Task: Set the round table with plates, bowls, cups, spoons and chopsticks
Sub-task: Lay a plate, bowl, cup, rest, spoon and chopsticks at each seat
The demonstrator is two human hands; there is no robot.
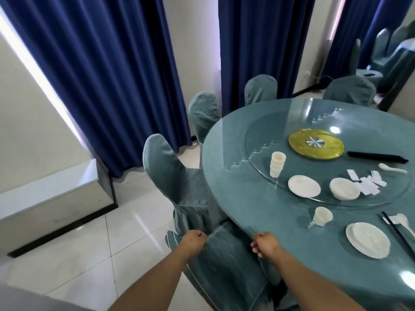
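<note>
Head cam: both my left hand (195,239) and right hand (265,243) have their fingers clenched on the top of the near chair (224,261), probably shifting it to reach the next seat. One setting's done near right on the table (258,212): plate (368,240), cup (323,216), chopsticks (397,234). Spare cups (277,161), plates (304,185) and bowls (344,188) wait on the glass turntable (269,135) so I can grab them.

Five covered chairs (173,176), two spoons (391,168), two loose plates (304,185), one cup stack (277,163).
</note>
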